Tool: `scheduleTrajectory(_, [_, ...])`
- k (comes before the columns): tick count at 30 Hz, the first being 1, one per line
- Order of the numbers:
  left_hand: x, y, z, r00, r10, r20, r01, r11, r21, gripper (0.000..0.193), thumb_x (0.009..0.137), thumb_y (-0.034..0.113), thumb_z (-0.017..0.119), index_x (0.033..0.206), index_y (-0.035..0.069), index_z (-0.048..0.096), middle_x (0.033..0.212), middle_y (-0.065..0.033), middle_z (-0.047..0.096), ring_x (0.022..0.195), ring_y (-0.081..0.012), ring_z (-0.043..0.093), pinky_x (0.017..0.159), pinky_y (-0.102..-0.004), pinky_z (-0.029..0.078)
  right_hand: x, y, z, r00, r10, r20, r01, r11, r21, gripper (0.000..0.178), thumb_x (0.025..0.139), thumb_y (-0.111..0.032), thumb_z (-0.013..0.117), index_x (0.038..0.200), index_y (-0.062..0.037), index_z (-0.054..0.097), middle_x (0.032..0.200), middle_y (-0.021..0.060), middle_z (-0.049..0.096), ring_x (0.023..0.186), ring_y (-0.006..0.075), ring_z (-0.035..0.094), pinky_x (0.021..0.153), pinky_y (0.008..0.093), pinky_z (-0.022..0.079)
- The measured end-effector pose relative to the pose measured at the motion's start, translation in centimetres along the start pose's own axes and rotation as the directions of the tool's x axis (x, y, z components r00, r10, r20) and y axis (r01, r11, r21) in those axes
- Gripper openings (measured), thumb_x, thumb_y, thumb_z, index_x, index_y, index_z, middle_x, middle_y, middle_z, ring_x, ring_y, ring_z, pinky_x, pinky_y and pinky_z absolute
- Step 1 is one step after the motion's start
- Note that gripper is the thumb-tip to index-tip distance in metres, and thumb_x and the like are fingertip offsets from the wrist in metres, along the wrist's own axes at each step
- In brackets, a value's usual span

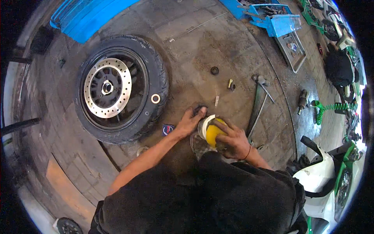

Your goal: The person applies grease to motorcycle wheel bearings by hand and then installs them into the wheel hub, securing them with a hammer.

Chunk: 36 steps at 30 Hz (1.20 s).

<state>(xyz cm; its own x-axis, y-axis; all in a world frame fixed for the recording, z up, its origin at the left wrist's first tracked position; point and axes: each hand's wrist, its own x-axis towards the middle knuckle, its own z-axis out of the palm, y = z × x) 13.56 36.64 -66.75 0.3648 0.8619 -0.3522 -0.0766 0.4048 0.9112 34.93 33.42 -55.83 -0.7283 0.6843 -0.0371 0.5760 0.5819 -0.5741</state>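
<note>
In front of my body, my right hand (pixel 232 141) is curled over a round yellow tub (pixel 212 132) with a pale whitish rim. Its fingers lie across the yellow part, and some fingertips are hidden. Close beside the tub, my left hand (pixel 191 121) is closed, thumb uppermost, around a small dark part (pixel 199 109) that its fingers mostly cover. To the left lies a motorcycle wheel (pixel 157 66) with a drilled brake disc (pixel 123 72) facing up. A pale ring (pixel 155 98) rests on its tyre.
Ahead on the paved floor are a black ring (pixel 214 70), a brass-coloured sleeve (pixel 230 83) and a small pale strip (pixel 216 101). A hammer (pixel 261 81) and a long metal bar (pixel 257 117) lie to the right. White motorcycle bodywork (pixel 317 175) stands at lower right.
</note>
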Motion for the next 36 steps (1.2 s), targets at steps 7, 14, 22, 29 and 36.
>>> scheduleTrajectory(7, [-1.4, -0.8, -2.1, 0.99, 0.005, -0.143, 0.004, 0.998, 0.062, 0.051, 0.099, 0.045, 0.057, 0.122, -0.001, 0.058, 0.112, -0.0125, 0.064, 0.102, -0.0186, 0.058, 0.094, -0.034, 0.045, -3.7, 7.7, -1.9, 0.602, 0.782, -0.162, -0.348, 0.439, 0.828, 0.068, 0.064, -0.022, 0.091, 0.12, 0.0, 0.059, 0.113, 0.0079, 0.064, 0.108, 0.0205, 0.058, 0.099, 0.0332, 0.044])
scheduleTrajectory(14, [-5.8, 0.3, 0.6, 0.979, -0.055, -0.198, 0.109, 0.956, 0.272, 0.051, 0.099, 0.043, 0.059, 0.122, -0.002, 0.058, 0.113, -0.0187, 0.067, 0.107, -0.0234, 0.062, 0.095, -0.0378, 0.047, -7.9, 7.8, 2.8, 0.149, 0.867, -0.475, -0.602, 0.46, 0.653, 0.03, 0.084, -0.024, 0.078, 0.096, 0.0007, 0.065, 0.092, 0.0071, 0.067, 0.083, 0.018, 0.059, 0.077, 0.0319, 0.048])
scheduleTrajectory(22, [-4.5, 1.0, 2.0, 0.973, -0.08, -0.216, 0.116, 0.98, 0.159, 0.042, 0.098, 0.034, 0.063, 0.119, -0.002, 0.06, 0.109, -0.0158, 0.069, 0.101, -0.023, 0.066, 0.091, -0.037, 0.05, -5.2, 2.7, 8.4, 0.236, 0.972, 0.014, -0.288, 0.056, 0.956, 0.05, 0.087, -0.031, 0.077, 0.121, 0.0012, 0.059, 0.115, 0.0128, 0.062, 0.103, 0.0212, 0.056, 0.091, 0.036, 0.046])
scheduleTrajectory(29, [-4.0, 0.9, -1.4, 0.913, 0.102, -0.395, -0.007, 0.972, 0.235, 0.042, 0.096, 0.034, 0.065, 0.116, -0.002, 0.061, 0.108, -0.0147, 0.068, 0.101, -0.0228, 0.064, 0.091, -0.0343, 0.049, -0.5, 3.6, 4.4, 0.511, 0.797, -0.322, -0.472, 0.573, 0.67, 0.052, 0.088, -0.021, 0.074, 0.134, -0.0046, 0.056, 0.119, 0.0145, 0.062, 0.106, 0.0196, 0.057, 0.096, 0.0333, 0.046])
scheduleTrajectory(36, [-6.2, 4.4, -3.3, 0.91, -0.027, -0.413, 0.024, 1.0, -0.014, 0.04, 0.098, 0.036, 0.064, 0.113, -0.002, 0.06, 0.102, -0.007, 0.066, 0.095, -0.0142, 0.06, 0.086, -0.0304, 0.048, -0.2, 1.9, -1.6, 0.704, 0.558, -0.44, -0.49, 0.83, 0.268, 0.046, 0.075, -0.009, 0.08, 0.118, -0.0038, 0.064, 0.102, 0.0137, 0.068, 0.093, 0.0284, 0.068, 0.086, 0.0352, 0.053])
